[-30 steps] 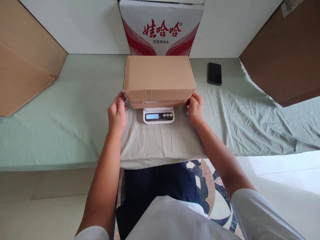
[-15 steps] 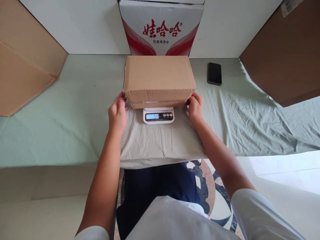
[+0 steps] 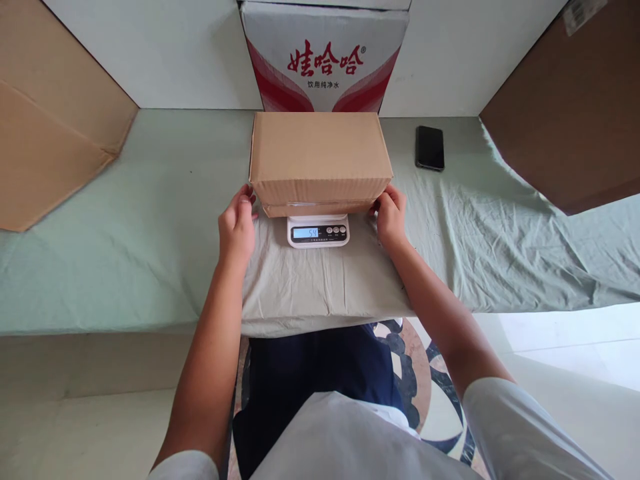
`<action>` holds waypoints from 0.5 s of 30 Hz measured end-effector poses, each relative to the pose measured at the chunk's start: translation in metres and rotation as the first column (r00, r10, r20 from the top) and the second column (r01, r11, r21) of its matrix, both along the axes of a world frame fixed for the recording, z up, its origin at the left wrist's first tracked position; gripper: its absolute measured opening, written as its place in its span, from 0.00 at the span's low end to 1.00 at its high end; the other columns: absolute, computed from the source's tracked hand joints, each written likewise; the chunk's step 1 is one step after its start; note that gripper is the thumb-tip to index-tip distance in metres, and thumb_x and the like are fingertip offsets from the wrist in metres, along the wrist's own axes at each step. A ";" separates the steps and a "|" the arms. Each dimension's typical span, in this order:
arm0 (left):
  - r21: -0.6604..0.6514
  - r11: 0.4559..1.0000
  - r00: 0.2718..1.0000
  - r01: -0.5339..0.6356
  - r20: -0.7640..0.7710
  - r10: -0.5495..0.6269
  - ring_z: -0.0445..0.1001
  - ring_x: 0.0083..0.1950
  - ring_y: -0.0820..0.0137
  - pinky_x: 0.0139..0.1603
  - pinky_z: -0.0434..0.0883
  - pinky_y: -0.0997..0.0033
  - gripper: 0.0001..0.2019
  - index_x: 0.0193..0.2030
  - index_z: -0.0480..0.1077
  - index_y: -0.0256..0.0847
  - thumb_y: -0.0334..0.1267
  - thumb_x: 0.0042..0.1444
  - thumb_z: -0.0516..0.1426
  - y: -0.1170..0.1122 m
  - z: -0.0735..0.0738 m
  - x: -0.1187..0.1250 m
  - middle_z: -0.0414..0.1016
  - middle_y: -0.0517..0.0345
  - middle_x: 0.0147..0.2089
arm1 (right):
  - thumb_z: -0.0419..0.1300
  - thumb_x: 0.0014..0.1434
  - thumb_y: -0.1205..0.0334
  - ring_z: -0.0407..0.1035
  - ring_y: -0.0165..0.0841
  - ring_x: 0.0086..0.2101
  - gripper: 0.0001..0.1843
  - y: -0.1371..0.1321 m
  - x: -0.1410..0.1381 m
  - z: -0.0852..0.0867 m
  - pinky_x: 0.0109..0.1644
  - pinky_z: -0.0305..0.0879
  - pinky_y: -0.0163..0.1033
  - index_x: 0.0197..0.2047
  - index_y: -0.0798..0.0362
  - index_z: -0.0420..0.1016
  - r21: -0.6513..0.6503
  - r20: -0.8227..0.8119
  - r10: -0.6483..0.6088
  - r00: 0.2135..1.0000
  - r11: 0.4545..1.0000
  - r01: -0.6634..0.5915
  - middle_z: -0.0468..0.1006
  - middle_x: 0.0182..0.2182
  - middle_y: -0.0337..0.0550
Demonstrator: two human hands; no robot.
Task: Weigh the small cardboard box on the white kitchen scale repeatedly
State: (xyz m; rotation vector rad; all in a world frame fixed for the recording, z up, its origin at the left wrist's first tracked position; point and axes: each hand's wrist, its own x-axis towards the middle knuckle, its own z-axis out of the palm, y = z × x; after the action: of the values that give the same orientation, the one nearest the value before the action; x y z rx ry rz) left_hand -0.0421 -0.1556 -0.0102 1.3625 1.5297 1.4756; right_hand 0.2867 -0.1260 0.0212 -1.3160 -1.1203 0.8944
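Note:
A closed brown cardboard box [image 3: 320,147] rests on a small white digital scale [image 3: 295,243], hiding most of its platform. The lit display [image 3: 305,233] seems to read 54, with several round buttons beside it. At the box's lower left corner is my left hand [image 3: 237,223], its thumb and fingers loosely curved and apart. My right hand [image 3: 391,217] is by the lower right corner, fingers bent with the tips partly hidden by the box edge. Both hands are at the box or very close to it; I cannot tell whether the fingertips touch.
Behind stands a white and red carton [image 3: 325,40] with printed characters. A black phone [image 3: 429,148] lies on the green cloth [image 3: 165,253] to the right. Large brown cardboard pieces stand at the left [image 3: 55,127] and right [image 3: 565,120]. The table's front edge runs below my hands.
The view has shifted very slightly. The hands, box and scale keep their places, and the display seems to show the same figure.

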 end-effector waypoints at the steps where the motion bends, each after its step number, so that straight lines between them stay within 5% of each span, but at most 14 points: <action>1: 0.000 1.000 1.000 0.001 0.005 -0.001 0.80 0.74 0.47 0.70 0.83 0.43 0.30 0.71 0.80 0.47 0.63 0.76 0.55 0.000 0.001 0.001 0.80 0.41 0.74 | 0.59 0.63 0.54 0.57 0.30 0.26 0.16 0.000 0.000 0.000 0.29 0.56 0.38 0.25 0.46 0.63 0.003 -0.006 -0.004 1.000 1.000 0.004 0.62 0.23 0.35; 10: 0.097 0.995 1.000 0.027 0.000 -0.027 0.78 0.77 0.47 0.72 0.82 0.43 0.35 0.74 0.78 0.49 0.69 0.75 0.54 -0.007 0.009 0.006 0.79 0.41 0.74 | 0.58 0.67 0.52 0.62 0.31 0.29 0.15 -0.003 -0.001 0.002 0.34 0.63 0.37 0.29 0.46 0.65 0.086 -0.096 -0.029 0.995 0.996 0.037 0.66 0.26 0.35; 15: 0.182 0.978 0.994 0.104 -0.049 -0.097 0.75 0.80 0.48 0.80 0.74 0.44 0.37 0.72 0.79 0.49 0.73 0.71 0.56 -0.010 0.017 0.009 0.79 0.42 0.75 | 0.55 0.71 0.37 0.76 0.37 0.44 0.20 -0.008 -0.002 0.000 0.44 0.75 0.41 0.44 0.44 0.75 0.185 -0.062 -0.025 0.998 0.982 0.036 0.79 0.42 0.43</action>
State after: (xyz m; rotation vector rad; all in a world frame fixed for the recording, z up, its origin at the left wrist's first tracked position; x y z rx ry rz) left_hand -0.0327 -0.1655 0.0063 1.5614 1.3540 1.5661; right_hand 0.2846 -0.1337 0.0215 -1.1434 -1.1071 0.7813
